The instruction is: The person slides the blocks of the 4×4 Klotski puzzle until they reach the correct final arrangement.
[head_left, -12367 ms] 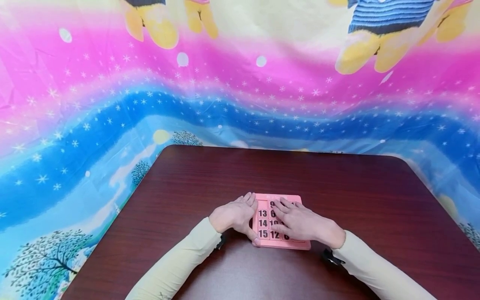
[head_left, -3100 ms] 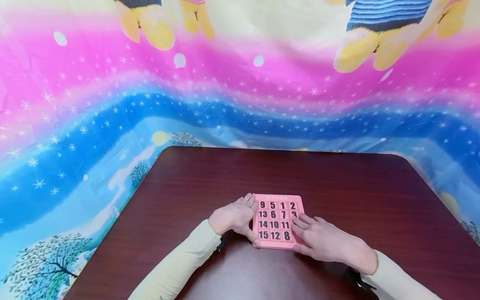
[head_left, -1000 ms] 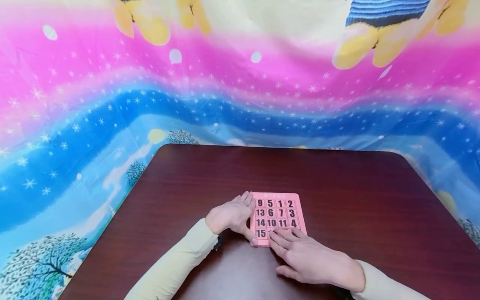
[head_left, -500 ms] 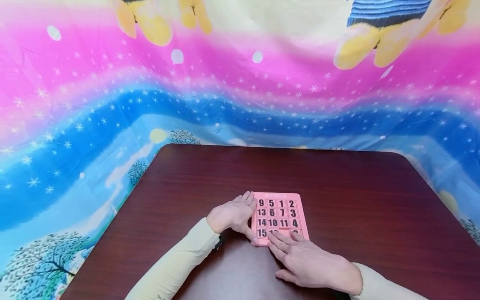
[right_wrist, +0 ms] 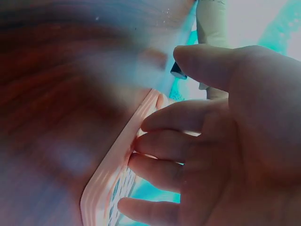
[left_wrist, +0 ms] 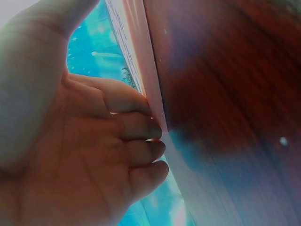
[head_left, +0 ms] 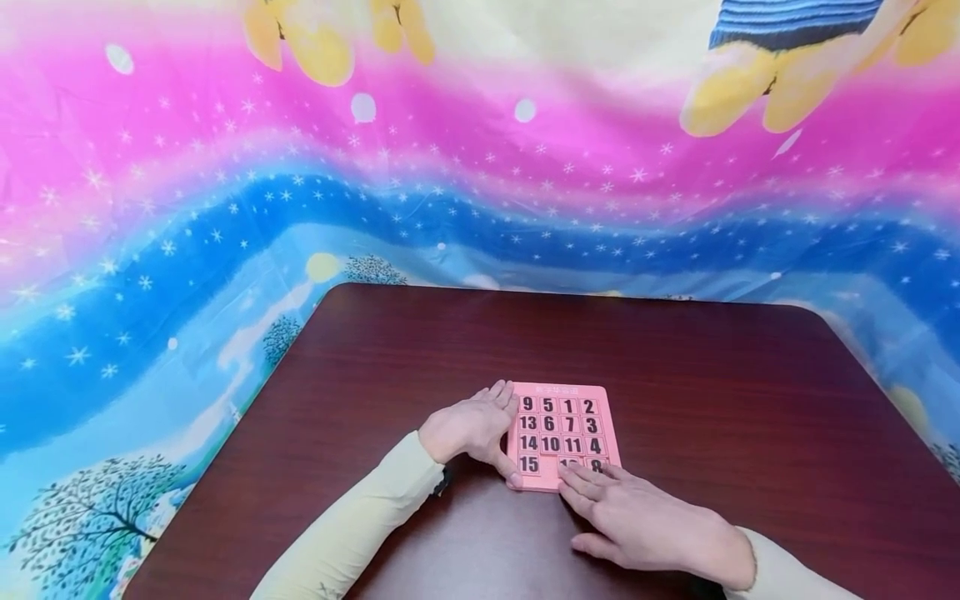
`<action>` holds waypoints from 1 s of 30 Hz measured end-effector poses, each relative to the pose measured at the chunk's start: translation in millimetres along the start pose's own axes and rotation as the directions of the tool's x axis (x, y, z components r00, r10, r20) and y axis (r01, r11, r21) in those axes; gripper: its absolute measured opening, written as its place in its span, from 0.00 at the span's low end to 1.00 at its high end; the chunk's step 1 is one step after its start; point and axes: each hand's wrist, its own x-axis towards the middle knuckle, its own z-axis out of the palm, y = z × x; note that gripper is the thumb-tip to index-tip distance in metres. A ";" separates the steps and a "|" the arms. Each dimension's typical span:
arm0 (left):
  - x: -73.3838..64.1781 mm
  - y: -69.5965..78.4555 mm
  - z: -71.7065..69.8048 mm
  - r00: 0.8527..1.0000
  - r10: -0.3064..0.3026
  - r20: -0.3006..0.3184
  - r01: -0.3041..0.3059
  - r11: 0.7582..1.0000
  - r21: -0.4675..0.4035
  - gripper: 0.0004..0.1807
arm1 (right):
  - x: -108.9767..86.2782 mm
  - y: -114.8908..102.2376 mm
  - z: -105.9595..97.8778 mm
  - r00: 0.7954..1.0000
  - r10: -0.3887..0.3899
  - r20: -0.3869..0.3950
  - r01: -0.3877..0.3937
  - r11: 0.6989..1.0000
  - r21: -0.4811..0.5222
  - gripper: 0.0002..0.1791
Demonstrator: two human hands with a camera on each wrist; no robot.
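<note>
The pink board [head_left: 547, 468] bears black numbers [head_left: 549, 423]

Right grip [right_wrist: 211, 155] against pink board [right_wrist: 113, 162]

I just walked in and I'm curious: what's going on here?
A person is handling a pink number puzzle on a dark table. The left grip rests against the puzzle's left side; the right grip partly covers a bottom-row tile. Just left of that tile is an open slot, then tile 15. The numbers are out of order.
</note>
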 end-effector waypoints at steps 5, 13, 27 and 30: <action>-0.5 0.4 -0.3 1.000 -0.004 0.001 0.004 1.000 0.006 0.70 | -4.2 4.0 -0.4 1.000 0.008 0.018 -0.009 1.000 0.015 0.33; -0.7 0.3 0.1 1.000 0.007 -0.017 -0.007 1.000 0.016 0.70 | -5.1 7.6 -7.8 0.998 0.024 0.054 -0.028 0.998 0.063 0.34; 0.0 0.3 1.1 1.000 0.013 -0.025 -0.012 1.000 0.019 0.69 | 20.8 -3.1 -15.3 0.999 -0.011 0.030 0.011 1.000 0.021 0.34; -0.6 0.3 0.3 1.000 0.012 -0.024 -0.012 1.000 0.019 0.70 | 31.0 -4.7 -13.5 0.999 -0.029 0.021 0.029 1.000 0.011 0.34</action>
